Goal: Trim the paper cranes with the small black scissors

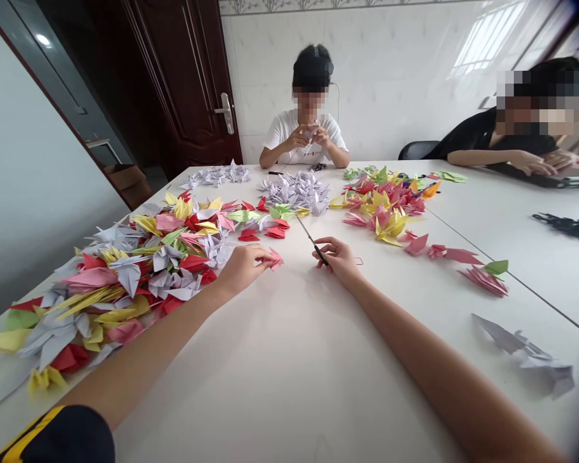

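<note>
My left hand (pixel 244 267) pinches a small pink origami piece (pixel 275 259) between thumb and fingertips, just above the white table (pixel 270 386). In my right hand (pixel 336 258) is a thin, dark rod with a black handle (pixel 320 253). It slants up and away to the left, and its far end reaches toward the white and green folded papers. The two hands are apart, with bare table between them. Beside my left hand and forearm spreads a large heap of coloured origami cranes (pixel 125 273). A thin reddish loop (pixel 359 261) lies by my right wrist.
White cranes (pixel 296 191) are piled farther back, and a mixed-colour pile (pixel 390 206) sits to their right. Loose white papers (pixel 525 354) lie at the right. Across the table a person (pixel 303 138) handles something small; another person (pixel 477 138) leans at the right.
</note>
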Demonstrator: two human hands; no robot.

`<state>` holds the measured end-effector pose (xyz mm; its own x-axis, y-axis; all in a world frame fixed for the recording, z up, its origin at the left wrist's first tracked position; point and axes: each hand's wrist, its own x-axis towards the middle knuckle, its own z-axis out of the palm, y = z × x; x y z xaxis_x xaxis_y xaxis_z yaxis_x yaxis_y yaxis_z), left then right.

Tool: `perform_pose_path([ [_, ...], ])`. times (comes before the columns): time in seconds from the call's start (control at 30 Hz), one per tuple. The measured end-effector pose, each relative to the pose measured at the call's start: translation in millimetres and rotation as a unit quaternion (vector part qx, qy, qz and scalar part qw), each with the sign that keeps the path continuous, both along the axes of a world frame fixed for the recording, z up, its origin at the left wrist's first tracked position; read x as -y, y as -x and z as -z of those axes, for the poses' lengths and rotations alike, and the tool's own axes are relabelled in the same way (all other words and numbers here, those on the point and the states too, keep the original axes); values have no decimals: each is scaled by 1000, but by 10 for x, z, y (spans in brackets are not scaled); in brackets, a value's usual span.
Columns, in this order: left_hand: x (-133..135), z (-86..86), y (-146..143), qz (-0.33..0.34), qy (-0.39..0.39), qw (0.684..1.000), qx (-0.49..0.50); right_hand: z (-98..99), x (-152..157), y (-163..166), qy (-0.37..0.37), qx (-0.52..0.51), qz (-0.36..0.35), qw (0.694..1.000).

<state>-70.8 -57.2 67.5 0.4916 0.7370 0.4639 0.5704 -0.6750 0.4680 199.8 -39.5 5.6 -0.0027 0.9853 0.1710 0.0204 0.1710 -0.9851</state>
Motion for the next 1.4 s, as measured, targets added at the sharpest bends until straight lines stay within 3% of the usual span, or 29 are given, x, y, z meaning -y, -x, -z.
perform_pose_path([
  [0.2,-208,260,-412,59,24,998,-15,-38,-7,3,13,-6,-13,1000],
  [0.37,-229,441,-628,31,62,995,66,-58,0,8,19,-4,-14,1000],
  [0.53,-256,563,-642,2,79,988,131,-50,-5,7,22,4,-13,1000],
  [1.2,-276,530,-598,-25,123,985,116,-54,20,14,25,26,-6,999],
  [1.4,-330,575,-586,18,136,988,75,-32,3,11,27,21,-11,999],
])
